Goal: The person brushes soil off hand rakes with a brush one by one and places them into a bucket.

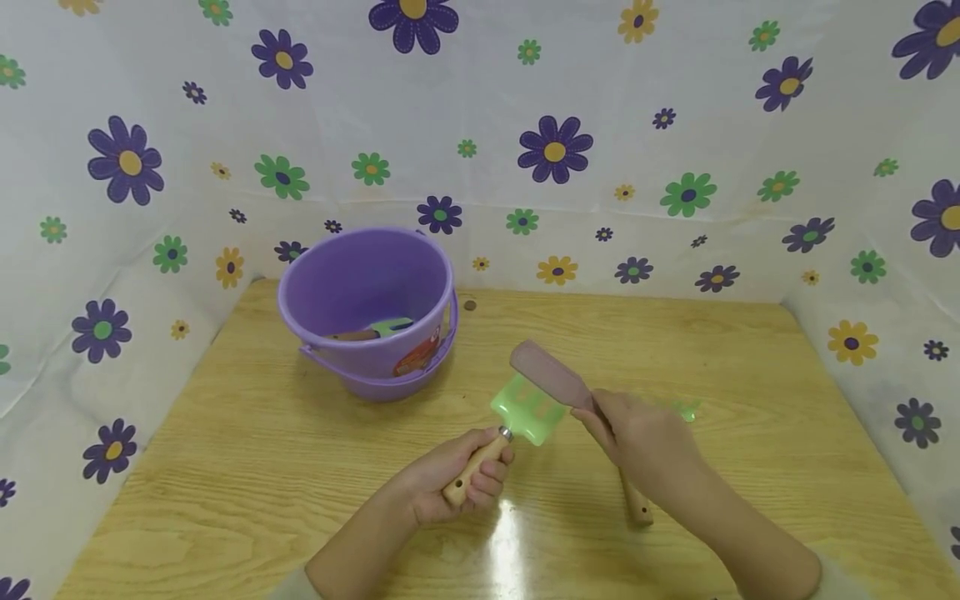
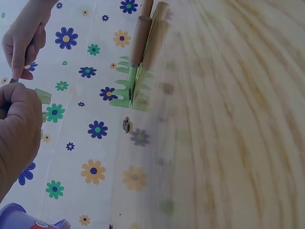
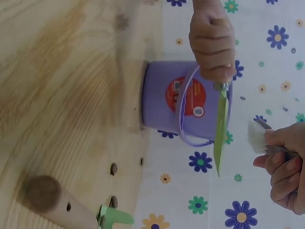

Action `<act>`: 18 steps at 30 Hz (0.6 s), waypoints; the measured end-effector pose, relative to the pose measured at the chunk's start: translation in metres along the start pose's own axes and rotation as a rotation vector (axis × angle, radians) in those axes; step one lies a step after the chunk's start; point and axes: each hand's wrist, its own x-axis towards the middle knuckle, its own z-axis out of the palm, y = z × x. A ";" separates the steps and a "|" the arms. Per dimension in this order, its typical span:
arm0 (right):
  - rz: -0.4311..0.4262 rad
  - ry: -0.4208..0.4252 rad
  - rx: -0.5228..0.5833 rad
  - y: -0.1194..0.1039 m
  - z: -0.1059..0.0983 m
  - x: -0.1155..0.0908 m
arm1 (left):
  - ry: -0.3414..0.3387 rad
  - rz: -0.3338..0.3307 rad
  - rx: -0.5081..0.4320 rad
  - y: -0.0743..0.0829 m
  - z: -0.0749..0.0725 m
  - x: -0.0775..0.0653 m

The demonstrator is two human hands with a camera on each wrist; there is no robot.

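My left hand [image 1: 468, 475] grips the wooden handle of a green hand fork [image 1: 527, 410], its tined head raised toward the right. In my right hand [image 1: 648, 437] is a brush with a flat mauve back [image 1: 551, 372], held just above and behind the fork's head. Pale bristles [image 3: 257, 137] show on it in the right wrist view. A second green hand fork [image 2: 137, 47] lies on the table under my right hand; in the head view its wooden handle [image 1: 637, 500] and green tines [image 1: 688, 410] show on either side of that forearm.
A purple bucket [image 1: 367, 383] with its handle down stands at the back left of the wooden table [image 1: 300, 500]. Inside it lies a green tool with a brown handle [image 1: 356, 336]. Flower-printed white cloth [image 1: 480, 100] hangs behind and along both sides.
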 end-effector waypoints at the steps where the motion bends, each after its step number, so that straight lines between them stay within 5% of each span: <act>1: -0.010 0.002 -0.005 -0.002 0.000 0.000 | -0.004 0.002 0.001 0.000 0.000 0.001; 11: -0.033 -0.072 -0.096 -0.018 0.002 -0.003 | -0.002 0.010 -0.007 -0.001 0.005 0.006; 18: -0.029 -0.119 0.011 -0.021 0.010 -0.009 | 0.030 0.031 0.037 -0.002 0.007 0.005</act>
